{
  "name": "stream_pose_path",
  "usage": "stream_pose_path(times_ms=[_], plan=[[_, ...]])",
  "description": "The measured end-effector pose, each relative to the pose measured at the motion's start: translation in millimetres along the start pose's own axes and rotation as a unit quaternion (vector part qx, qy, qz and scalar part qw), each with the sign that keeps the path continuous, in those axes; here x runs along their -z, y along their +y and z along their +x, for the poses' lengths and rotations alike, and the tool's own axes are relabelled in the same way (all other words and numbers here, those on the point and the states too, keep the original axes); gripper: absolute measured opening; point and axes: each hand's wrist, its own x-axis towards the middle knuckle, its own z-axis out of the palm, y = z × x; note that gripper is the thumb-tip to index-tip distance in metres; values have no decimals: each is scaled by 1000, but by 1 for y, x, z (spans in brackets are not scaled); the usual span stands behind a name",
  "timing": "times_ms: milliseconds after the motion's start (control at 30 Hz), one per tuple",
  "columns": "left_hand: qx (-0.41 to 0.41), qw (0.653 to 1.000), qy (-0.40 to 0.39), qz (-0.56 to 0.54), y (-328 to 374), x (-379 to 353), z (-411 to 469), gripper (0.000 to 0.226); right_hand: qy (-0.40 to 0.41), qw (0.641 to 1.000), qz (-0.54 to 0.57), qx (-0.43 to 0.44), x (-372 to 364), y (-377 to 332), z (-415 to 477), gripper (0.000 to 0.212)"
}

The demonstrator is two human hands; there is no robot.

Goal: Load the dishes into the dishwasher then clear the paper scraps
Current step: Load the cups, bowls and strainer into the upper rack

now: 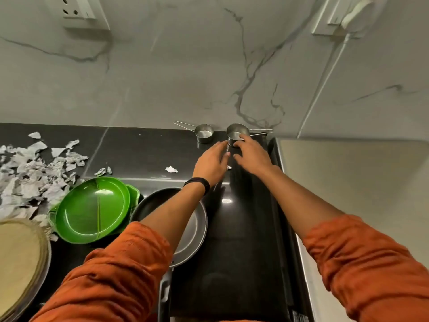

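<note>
Both hands reach to the back of the counter [243, 228] for 1 steel cup [234, 135]. The right hand [251, 154] has its fingers [243, 137] curled over the cup's near rim, with the thumb low in front of the wall, so it looks like a light grip. The left hand [212, 159] is fairly flat and holds nothing. Its fingertips [224, 146] are at the cup's left wall, touching or just beside it; I cannot tell which.

The cup's wire handle sticks out to the right, beyond the right fingers. The other cup [204, 133] stands just left of the left fingertips, apart from them.

The cup should be light, rigid and hard to break, but polished steel is slippery and an upright cup tips easily. A pinch across the rim or a hold on the handle would be safest, and 1 hand should be enough.

The plates [92, 210], pan [192, 226] and scraps [34, 173] lie well behind the left wrist.
</note>
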Motion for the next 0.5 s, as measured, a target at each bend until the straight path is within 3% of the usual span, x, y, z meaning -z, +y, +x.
stream_pose_path(times_ms=[233,500], plan=[[3,1000,2,10,-7,-10,16,47,-81,995,-58,-8,-16,17,35,40],[8,1000,-12,24,-12,-12,16,50,22,1000,-1,8,-17,18,22,23]])
